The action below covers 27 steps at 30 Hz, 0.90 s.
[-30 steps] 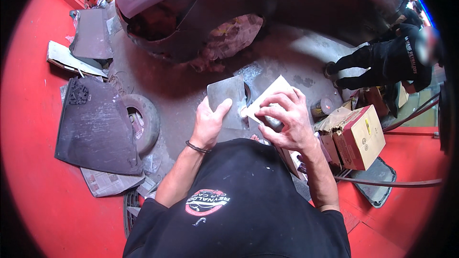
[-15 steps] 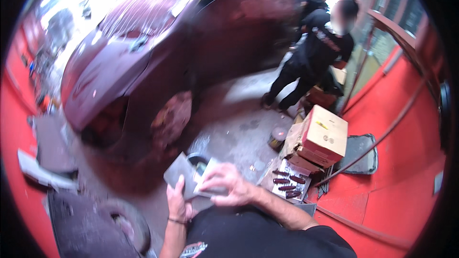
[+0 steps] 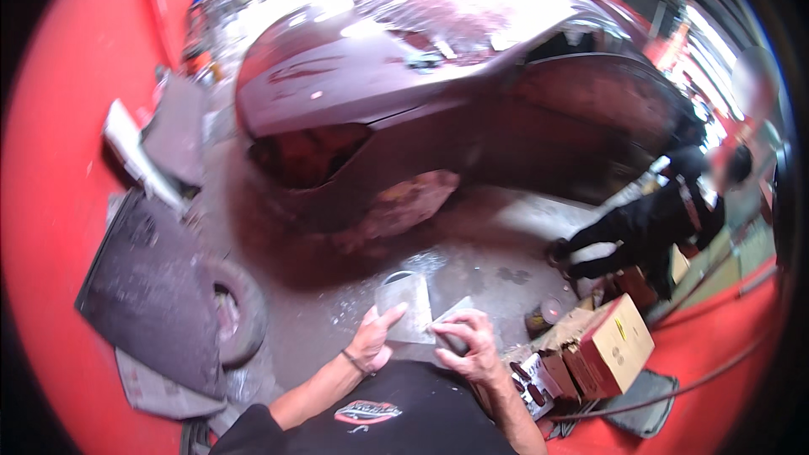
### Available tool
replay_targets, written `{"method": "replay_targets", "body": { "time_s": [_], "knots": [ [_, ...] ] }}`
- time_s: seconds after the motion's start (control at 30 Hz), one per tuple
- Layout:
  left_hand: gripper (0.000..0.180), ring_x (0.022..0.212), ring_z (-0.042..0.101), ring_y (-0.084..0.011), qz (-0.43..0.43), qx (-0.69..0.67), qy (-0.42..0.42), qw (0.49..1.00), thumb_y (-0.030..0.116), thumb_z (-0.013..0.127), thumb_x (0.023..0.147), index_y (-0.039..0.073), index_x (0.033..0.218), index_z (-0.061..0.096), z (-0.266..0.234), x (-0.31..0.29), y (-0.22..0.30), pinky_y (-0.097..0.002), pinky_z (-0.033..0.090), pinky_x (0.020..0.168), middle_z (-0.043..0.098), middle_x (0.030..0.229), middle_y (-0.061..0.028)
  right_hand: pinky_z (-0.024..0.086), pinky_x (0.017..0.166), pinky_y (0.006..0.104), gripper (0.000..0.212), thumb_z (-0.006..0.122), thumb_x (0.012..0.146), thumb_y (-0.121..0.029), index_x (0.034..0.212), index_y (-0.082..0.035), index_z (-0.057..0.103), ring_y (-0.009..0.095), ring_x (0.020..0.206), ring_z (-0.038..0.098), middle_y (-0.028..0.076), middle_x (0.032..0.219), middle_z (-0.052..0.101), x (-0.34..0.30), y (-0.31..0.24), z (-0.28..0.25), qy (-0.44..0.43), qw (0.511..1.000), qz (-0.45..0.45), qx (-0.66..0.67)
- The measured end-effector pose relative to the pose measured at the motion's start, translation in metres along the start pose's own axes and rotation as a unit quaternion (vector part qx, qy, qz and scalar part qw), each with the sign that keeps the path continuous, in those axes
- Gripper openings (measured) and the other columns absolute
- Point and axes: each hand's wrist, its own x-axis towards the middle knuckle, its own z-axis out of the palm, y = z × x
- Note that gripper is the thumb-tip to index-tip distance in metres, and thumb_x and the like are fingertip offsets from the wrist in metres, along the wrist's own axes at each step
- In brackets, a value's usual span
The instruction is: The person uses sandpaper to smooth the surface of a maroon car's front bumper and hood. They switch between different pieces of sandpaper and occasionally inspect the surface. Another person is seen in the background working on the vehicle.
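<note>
My left hand grips a flat pale grey sheet by its near left edge, the thumb lying on top. My right hand has its fingers bent around a smaller flat grey piece, just right of the sheet's lower right corner. Whether that piece is a spreader or a folded sheet I cannot tell. Both hands are in front of my black shirt, above the floor. Behind the sheet, a round dark rim partly shows.
A dull maroon car with plastic over its windshield stands ahead. A tyre and dark panel lie left. Right are cardboard boxes, a can, several dark red parts and a hose. A person in black stands beyond.
My view has swung, shifting the car and the other person rightward in it. My left hand keeps hold of the sheet; my right hand keeps the smaller piece beside it.
</note>
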Motion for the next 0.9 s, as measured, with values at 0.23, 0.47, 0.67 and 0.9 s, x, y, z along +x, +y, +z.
{"method": "replay_targets", "body": {
  "time_s": [0.23, 0.47, 0.67, 0.9],
  "knots": [
    [0.038, 0.115, 0.071, -0.0209, 0.171, 0.194, 0.091, 0.962, 0.018, 0.069, 0.106, 0.006, 0.141, 0.063, -0.060, -0.041, 0.061, -0.0404, 0.058, 0.099, 0.074, 0.128, -0.0104, 0.042, 0.110, 0.0487, 0.040, 0.090, 0.079, -0.030, 0.117, -0.020, 0.083, 0.029, 0.127, 0.060, 0.004, 0.125, 0.071, 0.064, -0.030, 0.047, -0.025, 0.993, -0.051, -0.105],
    [0.032, 0.108, 0.068, -0.0151, 0.235, 0.405, 0.148, 0.871, 0.013, 0.068, 0.106, -0.002, 0.134, 0.067, -0.082, -0.073, 0.110, -0.0326, 0.055, 0.096, 0.075, 0.123, -0.0090, 0.036, 0.110, 0.0553, 0.035, 0.082, 0.086, -0.039, 0.120, -0.030, 0.081, 0.022, 0.127, 0.060, -0.003, 0.127, 0.069, 0.132, -0.073, 0.114, -0.122, 0.979, -0.141, -0.086],
    [0.028, 0.102, 0.070, -0.0169, 0.295, 0.291, 0.227, 0.881, 0.016, 0.070, 0.105, -0.003, 0.125, 0.070, -0.105, -0.063, 0.140, -0.0338, 0.056, 0.094, 0.077, 0.113, -0.0105, 0.038, 0.107, 0.0540, 0.033, 0.082, 0.088, -0.036, 0.119, -0.028, 0.081, 0.024, 0.129, 0.058, -0.002, 0.126, 0.069, 0.173, -0.084, 0.147, -0.184, 0.964, -0.184, -0.048],
    [0.036, 0.114, 0.064, -0.0186, 0.415, 0.236, 0.339, 0.811, 0.015, 0.070, 0.107, -0.004, 0.137, 0.060, -0.119, -0.029, 0.245, -0.0337, 0.051, 0.102, 0.070, 0.130, -0.0120, 0.037, 0.112, 0.0516, 0.032, 0.082, 0.090, -0.035, 0.121, -0.027, 0.080, 0.021, 0.129, 0.059, -0.002, 0.128, 0.068, 0.258, -0.066, 0.183, -0.220, 0.953, -0.208, 0.015]
  ]
}}
